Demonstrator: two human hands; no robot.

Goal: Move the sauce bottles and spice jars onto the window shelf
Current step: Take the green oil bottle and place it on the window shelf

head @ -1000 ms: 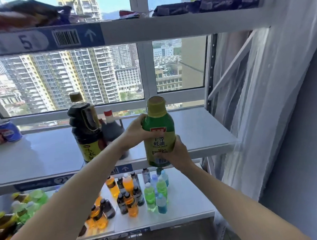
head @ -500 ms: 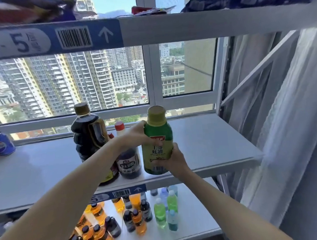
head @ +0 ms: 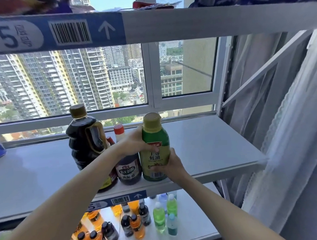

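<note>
Window shelf [head: 210, 144]: grey, wide; free surface lies toward 3 o'clock.
Large dark soy-sauce jug [head: 85, 140] at 9 o'clock of the group, handle facing right.
Green oyster-sauce bottle [head: 155, 149] upright near the shelf's front lip, base apparently down.
Dark vinegar bottle [head: 128, 169], red-capped, just beside it at 9 o'clock, seemingly touching.
Left hand [head: 135, 142] curls round the green bottle's shoulder; right hand [head: 170, 166] wraps its lower label.

Risk, judged: the bottle stands close to the edge, so a careless release could tip it forward onto the drink bottles [head: 133, 224] below. The withdrawing left wrist may knock the vinegar.
</note>
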